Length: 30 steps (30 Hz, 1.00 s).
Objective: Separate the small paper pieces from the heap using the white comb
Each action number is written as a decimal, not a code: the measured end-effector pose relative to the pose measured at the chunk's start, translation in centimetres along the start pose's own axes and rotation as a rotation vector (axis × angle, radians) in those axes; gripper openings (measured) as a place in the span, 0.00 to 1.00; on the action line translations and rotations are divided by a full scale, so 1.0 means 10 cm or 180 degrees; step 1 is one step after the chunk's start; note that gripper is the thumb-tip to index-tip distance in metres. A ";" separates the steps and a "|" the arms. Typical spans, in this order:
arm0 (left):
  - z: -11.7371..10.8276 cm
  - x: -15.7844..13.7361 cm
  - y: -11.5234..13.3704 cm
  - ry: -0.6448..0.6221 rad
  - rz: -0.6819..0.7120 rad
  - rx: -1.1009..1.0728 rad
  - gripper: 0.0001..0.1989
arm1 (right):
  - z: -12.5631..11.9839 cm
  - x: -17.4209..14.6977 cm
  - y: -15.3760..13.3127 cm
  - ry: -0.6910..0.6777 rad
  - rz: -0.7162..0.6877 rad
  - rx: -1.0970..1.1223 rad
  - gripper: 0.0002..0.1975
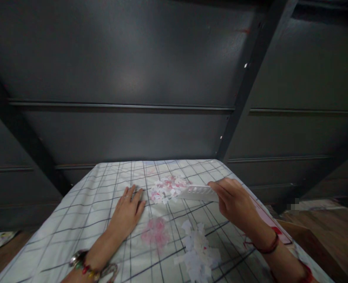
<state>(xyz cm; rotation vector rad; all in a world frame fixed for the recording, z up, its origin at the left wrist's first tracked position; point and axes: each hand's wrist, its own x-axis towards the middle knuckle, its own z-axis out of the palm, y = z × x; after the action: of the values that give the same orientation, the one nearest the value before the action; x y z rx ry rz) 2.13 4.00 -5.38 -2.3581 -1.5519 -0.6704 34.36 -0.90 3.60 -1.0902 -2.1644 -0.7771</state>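
My left hand point(128, 210) lies flat on the checked cloth, fingers spread, just left of a heap of white and pink paper scraps point(168, 188). Nothing is in it. My right hand point(231, 198) pinches the right end of a long white ridged strip point(199, 192). The strip's left end meets the right side of the heap; its exact kind is unclear. Nearer to me lie a patch of sheer pink pieces point(156, 234) and a second pile of white scraps point(200, 253).
The white cloth with dark grid lines point(97, 204) covers the table. Behind it stands a dark panel wall point(132, 133). A pink flat item point(269, 220) lies by the right edge, and a brown cardboard box point(309, 239) sits below on the right.
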 end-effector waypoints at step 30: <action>0.01 0.02 0.00 0.0041 0.0062 -0.0113 0.17 | 0.05 -0.01 0.03 -0.0007 0.0080 0.1022 0.18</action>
<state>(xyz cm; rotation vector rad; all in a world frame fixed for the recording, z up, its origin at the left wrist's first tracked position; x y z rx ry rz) 2.23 4.16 -5.37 -2.3866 -1.5220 -0.7131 34.56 -0.41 3.33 -0.9486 -2.1779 -0.3972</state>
